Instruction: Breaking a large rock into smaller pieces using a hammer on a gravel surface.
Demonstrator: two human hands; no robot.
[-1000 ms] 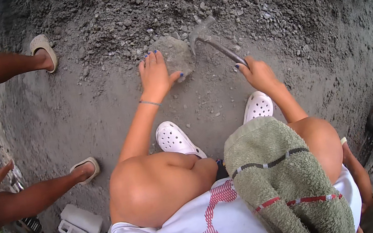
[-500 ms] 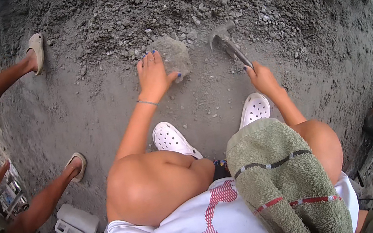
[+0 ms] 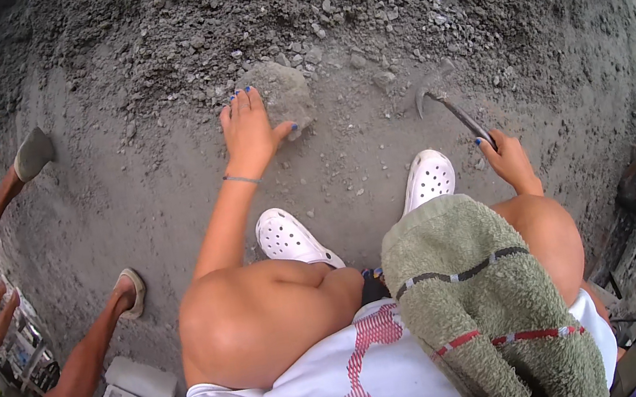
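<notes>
Vs. 1 s ago, hammer [image 3: 459,111] has been shifted from beside the rock [image 3: 289,97] to well right of it, handle gripped in curled right hand [image 3: 512,159], while the rock, on the ground [image 3: 338,165] by the rubble [image 3: 314,8], is still touched by left hand [image 3: 247,136], laid open, thumb spread.

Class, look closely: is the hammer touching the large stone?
Apart. The head view shows it: a stretch of grey ground lies between the hammer and the large stone.
</notes>
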